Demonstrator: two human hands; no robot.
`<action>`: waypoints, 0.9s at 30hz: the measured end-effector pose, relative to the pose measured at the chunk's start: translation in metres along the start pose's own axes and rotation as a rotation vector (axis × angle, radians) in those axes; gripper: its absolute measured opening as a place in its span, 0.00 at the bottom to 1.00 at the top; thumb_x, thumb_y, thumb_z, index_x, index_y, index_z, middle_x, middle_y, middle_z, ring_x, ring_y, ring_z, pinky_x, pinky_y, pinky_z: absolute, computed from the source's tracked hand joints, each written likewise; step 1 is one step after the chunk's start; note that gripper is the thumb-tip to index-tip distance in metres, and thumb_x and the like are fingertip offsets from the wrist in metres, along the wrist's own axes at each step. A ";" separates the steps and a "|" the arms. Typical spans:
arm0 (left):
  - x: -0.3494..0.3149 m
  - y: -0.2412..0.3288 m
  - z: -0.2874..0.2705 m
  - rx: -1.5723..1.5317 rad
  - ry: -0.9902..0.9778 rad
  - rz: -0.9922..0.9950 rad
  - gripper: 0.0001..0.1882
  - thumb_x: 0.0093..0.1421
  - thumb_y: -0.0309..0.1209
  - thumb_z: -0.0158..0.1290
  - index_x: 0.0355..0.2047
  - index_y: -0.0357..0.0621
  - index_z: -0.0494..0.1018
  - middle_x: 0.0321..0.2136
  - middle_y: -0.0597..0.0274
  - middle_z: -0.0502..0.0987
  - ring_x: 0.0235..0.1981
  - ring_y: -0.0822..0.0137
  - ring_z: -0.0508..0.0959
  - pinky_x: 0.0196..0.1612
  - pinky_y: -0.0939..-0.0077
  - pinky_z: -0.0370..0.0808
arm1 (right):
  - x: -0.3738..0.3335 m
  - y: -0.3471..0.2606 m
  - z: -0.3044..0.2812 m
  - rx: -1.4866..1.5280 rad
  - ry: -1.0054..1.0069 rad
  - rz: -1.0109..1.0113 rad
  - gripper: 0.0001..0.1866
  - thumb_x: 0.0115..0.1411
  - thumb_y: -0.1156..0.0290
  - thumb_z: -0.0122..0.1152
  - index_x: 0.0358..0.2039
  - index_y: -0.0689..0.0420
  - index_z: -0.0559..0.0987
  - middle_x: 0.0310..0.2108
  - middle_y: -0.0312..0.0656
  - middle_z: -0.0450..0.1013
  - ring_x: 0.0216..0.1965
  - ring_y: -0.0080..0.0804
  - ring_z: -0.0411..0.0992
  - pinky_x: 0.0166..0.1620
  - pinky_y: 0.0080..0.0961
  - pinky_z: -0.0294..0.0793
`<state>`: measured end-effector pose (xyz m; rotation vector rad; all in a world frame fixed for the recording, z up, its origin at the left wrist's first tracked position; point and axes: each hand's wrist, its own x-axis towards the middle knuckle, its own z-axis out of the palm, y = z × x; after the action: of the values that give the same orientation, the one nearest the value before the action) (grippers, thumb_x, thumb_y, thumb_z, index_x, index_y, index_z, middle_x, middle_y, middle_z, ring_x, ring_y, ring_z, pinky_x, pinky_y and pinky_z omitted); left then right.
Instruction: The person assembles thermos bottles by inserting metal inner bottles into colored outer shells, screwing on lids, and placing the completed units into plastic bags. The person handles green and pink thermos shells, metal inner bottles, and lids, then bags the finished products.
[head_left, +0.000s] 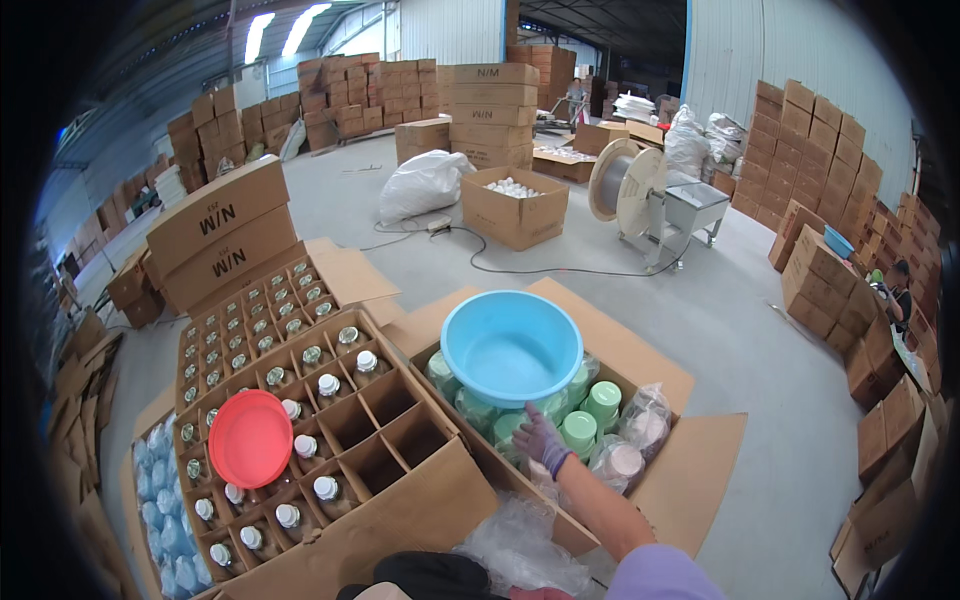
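The step in hand looks like a reach into the near right box (690, 460), where the green cups (578, 430) lie under and around the near side of the blue basin (510, 345). The right hand (540, 441), in a thin purple glove, is over the cups at the basin's near rim. Its fingers are fairly wide, one pointing up at the rim, and I see nothing held; whether that fingertip touches the rim I cannot tell. As a judgement, the next move calls for the fingers to close either on a cup or on the rim, taking care not to tip the basin, which sits unfixed on uneven cups. A pink-purple sliver (540, 594) at the near edge may be the left hand; its fingers I cannot tell.

Counted: one blue basin over the cups, and one red basin (250, 440) on the bottle box (390, 530) to the left. In that box I count ten white caps (326, 487); the bottles (348, 336) farther off are too small to count surely. Two green cups stand out clearly at the right, with more partly hidden, and at least two pale wrapped pieces (622, 460) lie beside them. Beyond are one large spool (612, 185) and one white sack (425, 185).
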<state>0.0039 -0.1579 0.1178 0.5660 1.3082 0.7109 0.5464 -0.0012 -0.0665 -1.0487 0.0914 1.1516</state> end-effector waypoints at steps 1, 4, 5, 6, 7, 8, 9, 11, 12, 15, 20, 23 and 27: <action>0.000 0.001 0.000 -0.046 -0.012 -0.032 0.18 0.72 0.40 0.47 0.53 0.42 0.75 0.22 0.74 0.65 0.21 0.78 0.62 0.23 0.80 0.58 | 0.009 -0.007 0.002 0.030 0.049 -0.003 0.55 0.58 0.40 0.66 0.75 0.47 0.45 0.75 0.53 0.41 0.70 0.60 0.51 0.67 0.53 0.60; 0.008 -0.013 0.002 -0.053 0.136 -0.052 0.17 0.72 0.41 0.47 0.50 0.45 0.77 0.13 0.83 0.59 0.11 0.85 0.55 0.13 0.86 0.50 | 0.037 -0.010 -0.007 0.104 0.103 0.000 0.58 0.56 0.38 0.67 0.74 0.49 0.44 0.74 0.53 0.43 0.71 0.59 0.50 0.68 0.53 0.59; 0.006 -0.013 0.003 -0.025 0.204 -0.023 0.17 0.71 0.42 0.47 0.48 0.44 0.77 0.14 0.82 0.61 0.11 0.84 0.58 0.13 0.85 0.54 | 0.048 -0.014 -0.004 0.121 0.086 -0.015 0.58 0.56 0.38 0.67 0.74 0.51 0.45 0.74 0.54 0.43 0.72 0.58 0.50 0.68 0.54 0.59; 0.000 -0.010 0.004 -0.018 0.221 -0.038 0.17 0.71 0.42 0.48 0.48 0.43 0.78 0.14 0.81 0.62 0.11 0.84 0.58 0.13 0.85 0.54 | 0.057 -0.014 -0.002 0.142 0.071 0.000 0.58 0.56 0.38 0.67 0.74 0.52 0.45 0.74 0.54 0.44 0.72 0.58 0.50 0.68 0.54 0.59; -0.005 -0.002 0.010 -0.006 0.232 -0.059 0.17 0.71 0.42 0.48 0.48 0.43 0.78 0.14 0.81 0.62 0.11 0.84 0.58 0.13 0.85 0.54 | 0.068 -0.015 -0.006 0.163 0.065 0.011 0.58 0.56 0.37 0.67 0.73 0.54 0.45 0.74 0.54 0.44 0.72 0.58 0.50 0.68 0.54 0.60; -0.009 0.006 0.017 0.008 0.245 -0.081 0.17 0.71 0.42 0.49 0.48 0.42 0.78 0.14 0.81 0.62 0.11 0.84 0.59 0.13 0.85 0.55 | 0.075 -0.013 -0.008 0.187 0.061 0.025 0.59 0.56 0.37 0.67 0.73 0.56 0.46 0.74 0.55 0.45 0.72 0.58 0.50 0.68 0.54 0.60; -0.005 0.007 0.017 0.013 0.227 -0.081 0.17 0.71 0.42 0.49 0.48 0.42 0.78 0.14 0.81 0.62 0.11 0.84 0.59 0.13 0.85 0.55 | 0.083 -0.011 -0.011 0.200 0.093 -0.004 0.58 0.55 0.37 0.67 0.71 0.61 0.49 0.71 0.55 0.50 0.71 0.58 0.52 0.67 0.55 0.61; 0.004 0.000 0.011 0.022 0.199 -0.045 0.18 0.71 0.42 0.49 0.49 0.42 0.78 0.14 0.81 0.63 0.11 0.84 0.59 0.13 0.85 0.55 | 0.093 -0.002 -0.010 0.239 0.102 -0.011 0.56 0.56 0.37 0.67 0.70 0.60 0.51 0.69 0.55 0.53 0.69 0.57 0.54 0.66 0.56 0.62; 0.011 -0.003 0.009 0.026 0.170 -0.024 0.18 0.71 0.42 0.49 0.49 0.42 0.78 0.14 0.81 0.63 0.11 0.84 0.59 0.13 0.85 0.55 | 0.100 -0.008 -0.010 0.259 0.100 -0.036 0.54 0.56 0.37 0.67 0.69 0.59 0.53 0.68 0.55 0.54 0.69 0.57 0.55 0.66 0.57 0.63; 0.019 -0.007 0.003 0.039 0.135 0.015 0.18 0.71 0.42 0.49 0.49 0.42 0.78 0.14 0.80 0.63 0.11 0.84 0.59 0.13 0.85 0.55 | 0.108 -0.009 0.006 0.257 0.162 -0.037 0.41 0.58 0.40 0.66 0.63 0.49 0.63 0.57 0.52 0.67 0.56 0.54 0.69 0.57 0.58 0.73; 0.033 -0.010 0.002 0.064 0.085 0.038 0.18 0.71 0.42 0.50 0.50 0.42 0.77 0.14 0.80 0.63 0.11 0.84 0.59 0.13 0.85 0.55 | 0.109 -0.020 0.004 0.235 0.267 -0.059 0.34 0.58 0.42 0.67 0.54 0.52 0.70 0.45 0.48 0.75 0.45 0.47 0.77 0.44 0.49 0.82; 0.037 -0.011 -0.001 0.072 0.087 0.053 0.18 0.71 0.42 0.50 0.50 0.42 0.77 0.14 0.80 0.63 0.11 0.84 0.59 0.13 0.85 0.55 | 0.100 -0.026 0.010 0.190 0.248 -0.028 0.25 0.60 0.52 0.60 0.49 0.58 0.71 0.40 0.48 0.76 0.41 0.46 0.78 0.41 0.47 0.83; 0.041 -0.016 -0.005 0.080 0.075 0.064 0.18 0.71 0.42 0.50 0.51 0.42 0.77 0.14 0.80 0.64 0.11 0.84 0.59 0.13 0.86 0.55 | 0.085 -0.024 0.005 0.155 0.253 -0.017 0.22 0.60 0.57 0.54 0.47 0.60 0.71 0.39 0.48 0.76 0.38 0.45 0.77 0.41 0.45 0.83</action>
<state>0.0058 -0.1380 0.0786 0.6535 1.3978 0.7403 0.6021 0.0617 -0.0956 -1.0501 0.3658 0.9757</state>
